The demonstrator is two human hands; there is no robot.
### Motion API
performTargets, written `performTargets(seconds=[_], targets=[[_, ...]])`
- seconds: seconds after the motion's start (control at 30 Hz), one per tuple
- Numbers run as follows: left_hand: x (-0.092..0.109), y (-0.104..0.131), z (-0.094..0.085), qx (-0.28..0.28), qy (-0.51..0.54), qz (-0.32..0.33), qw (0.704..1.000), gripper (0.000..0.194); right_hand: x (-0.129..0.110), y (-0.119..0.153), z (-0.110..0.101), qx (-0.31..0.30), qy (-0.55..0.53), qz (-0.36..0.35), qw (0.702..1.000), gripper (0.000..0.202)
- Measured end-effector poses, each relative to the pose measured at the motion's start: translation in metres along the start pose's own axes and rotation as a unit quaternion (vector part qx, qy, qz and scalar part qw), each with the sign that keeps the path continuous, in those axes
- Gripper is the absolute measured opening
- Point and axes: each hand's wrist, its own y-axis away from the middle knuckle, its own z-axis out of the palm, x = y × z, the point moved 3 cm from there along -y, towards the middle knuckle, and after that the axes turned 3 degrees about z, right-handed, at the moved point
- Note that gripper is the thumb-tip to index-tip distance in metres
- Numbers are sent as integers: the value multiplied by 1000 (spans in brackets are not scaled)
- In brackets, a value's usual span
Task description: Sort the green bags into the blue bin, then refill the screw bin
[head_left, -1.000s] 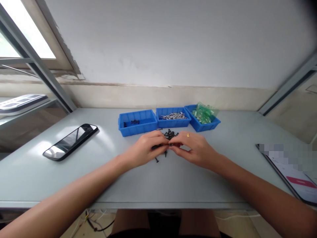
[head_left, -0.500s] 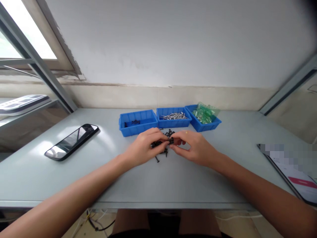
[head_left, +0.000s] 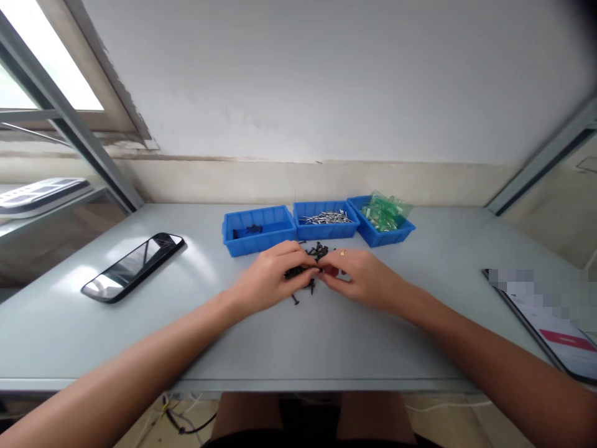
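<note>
My left hand (head_left: 273, 274) is closed around several black screws (head_left: 293, 272), which show between its thumb and fingers. Against its fingertips, my right hand (head_left: 359, 274) pinches thumb to fingers on a dark screw, mostly hidden by the fingers. Loose black screws (head_left: 319, 250) lie on the table just behind the two hands. Another black screw (head_left: 295, 300) rests in front of the left hand. A blue bin (head_left: 261, 242) behind the left hand contains a few black screws (head_left: 254, 229).
A middle blue bin (head_left: 326, 232) contains silver nails or screws (head_left: 331, 217). The right blue bin (head_left: 394, 236) contains green plastic bags (head_left: 385, 211). A black glossy device (head_left: 135, 267) lies on the left of the grey table (head_left: 209, 348); a tablet (head_left: 555, 330) lies at the right.
My right hand has moved slightly left and its thumb and fingers have closed together at the left fingertips. The left hand stays nearly in place. The view has shifted slightly.
</note>
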Motion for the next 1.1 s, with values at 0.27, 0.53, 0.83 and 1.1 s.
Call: performTargets(seconds=[0.27, 0.53, 0.83, 1.1], targets=[[-3, -1, 1, -44, 3, -18, 999, 14, -1, 0, -10, 60, 3, -15, 998, 8], [3, -1, 6, -97, 31, 7, 995, 13, -14, 5, -3, 87, -19, -122, 989, 12], [-1, -1, 2, -50, 38, -15, 998, 15, -3, 2, -12, 87, -8, -46, 995, 7], [0, 0, 1, -57, -3, -1, 998, 16, 0, -1, 1, -55, 23, 0, 998, 8]])
